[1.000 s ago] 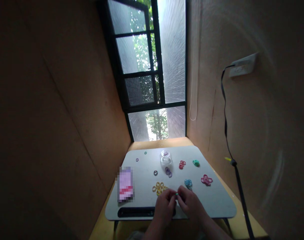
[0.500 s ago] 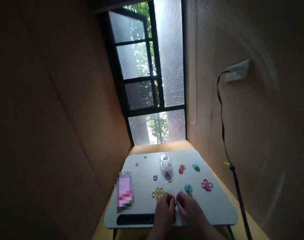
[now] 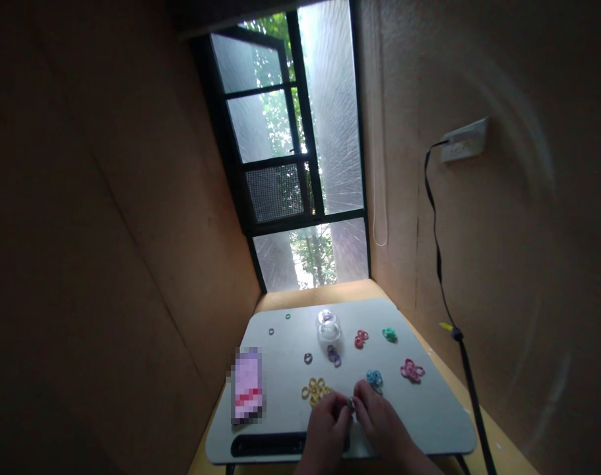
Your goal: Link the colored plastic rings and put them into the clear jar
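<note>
Near the front of the white table, my left hand and my right hand meet fingertip to fingertip. Pinched between them is a small green hair tie, mostly covered by the fingers. Just beyond my left hand lies a cluster of yellow hair ties, partly hidden by it. Blue hair ties sit right past my right hand's fingers. Farther right are pink hair ties. Red hair ties, green hair ties and purple hair ties lie in separate small groups.
A clear plastic jar stands toward the back of the white folding table. Single hair ties lie at the left. A blurred pink-purple packet rests at the left edge. A black slot runs along the front; a cord hangs at right.
Both hands still pinch the small hair tie, and its green part shows more now. The view has tilted slightly, so the table sits a little lower. The groups on the table are unchanged.
</note>
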`<state>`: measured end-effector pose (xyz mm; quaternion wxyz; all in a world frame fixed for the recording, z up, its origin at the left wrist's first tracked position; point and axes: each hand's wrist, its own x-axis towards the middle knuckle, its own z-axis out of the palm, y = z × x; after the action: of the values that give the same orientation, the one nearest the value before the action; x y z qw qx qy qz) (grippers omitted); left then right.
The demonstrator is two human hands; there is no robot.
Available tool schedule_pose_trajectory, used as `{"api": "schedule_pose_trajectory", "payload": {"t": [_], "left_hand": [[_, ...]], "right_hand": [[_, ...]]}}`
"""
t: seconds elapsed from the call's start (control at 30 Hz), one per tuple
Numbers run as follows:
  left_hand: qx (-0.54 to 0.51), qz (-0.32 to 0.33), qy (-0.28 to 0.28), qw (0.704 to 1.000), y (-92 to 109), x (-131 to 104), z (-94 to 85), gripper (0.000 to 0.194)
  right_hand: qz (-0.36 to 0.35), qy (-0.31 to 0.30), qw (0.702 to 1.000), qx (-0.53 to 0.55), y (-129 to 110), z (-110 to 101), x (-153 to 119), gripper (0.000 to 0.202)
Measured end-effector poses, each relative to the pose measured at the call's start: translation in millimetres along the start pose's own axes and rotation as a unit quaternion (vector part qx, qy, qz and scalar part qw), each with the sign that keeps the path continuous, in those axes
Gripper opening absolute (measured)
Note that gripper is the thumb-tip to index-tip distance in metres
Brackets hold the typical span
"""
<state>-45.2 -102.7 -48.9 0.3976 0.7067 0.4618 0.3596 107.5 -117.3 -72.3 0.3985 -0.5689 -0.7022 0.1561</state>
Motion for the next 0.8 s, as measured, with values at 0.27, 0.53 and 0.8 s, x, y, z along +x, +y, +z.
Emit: {"api": "schedule_pose_trajectory", "payload": {"t": [0.27,0.53,0.8], "left_hand": [[-0.012,0.010,0.003,1.000,-3.0,-0.1,-0.1,0.019],[0.045,0.001,0.031,0.998,-3.2,0.8,1.9,0.015],[0.058,0.005,0.045,0.997,-5.7,1.0,4.2,0.007]], "right_hand": [[0.012,-0.040,0.999,-0.026,-5.6,-2.5,1.8,0.016],[0.007,-0.038,0.999,-0.021,-13.7,-9.6,0.1,0.013],[-0.002,-0.040,0.999,-0.036,-16.4,-13.1,-1.5,0.006]]}}
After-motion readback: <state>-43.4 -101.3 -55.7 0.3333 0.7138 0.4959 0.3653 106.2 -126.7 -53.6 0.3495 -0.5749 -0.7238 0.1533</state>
